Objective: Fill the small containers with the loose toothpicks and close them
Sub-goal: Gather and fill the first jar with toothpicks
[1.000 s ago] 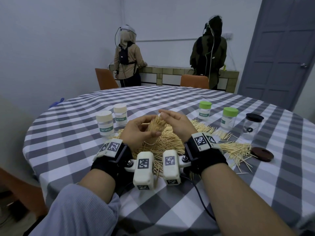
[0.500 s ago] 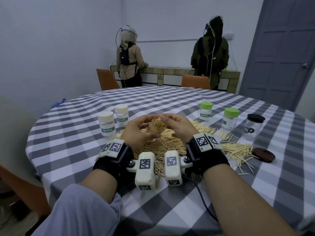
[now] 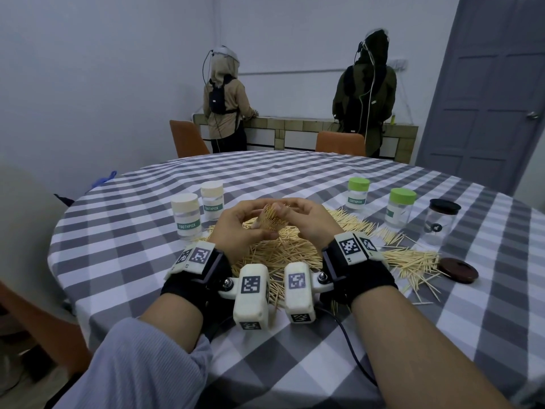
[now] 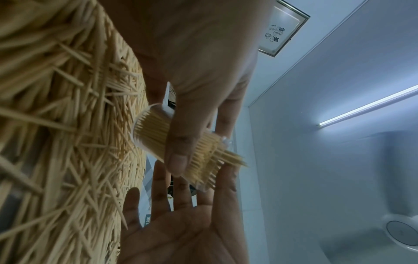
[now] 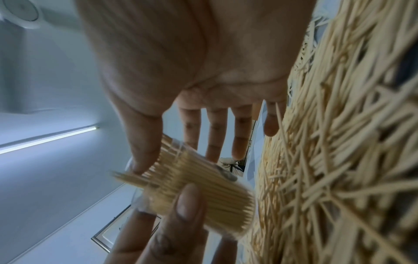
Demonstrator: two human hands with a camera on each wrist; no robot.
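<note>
— Where was the container?

— Mid-frame, tilted. My left hand (image 3: 239,231) gripped the container (image 4: 156,137), thumb curled across it, picks poking past the rim. My right hand (image 3: 306,222) had straight, spread fingers (image 5: 214,139) at the tips, holding nothing.

— How to do it well?

— I judged: tap the tips level, keep it above the pile (image 3: 283,252), then cap it.
</note>
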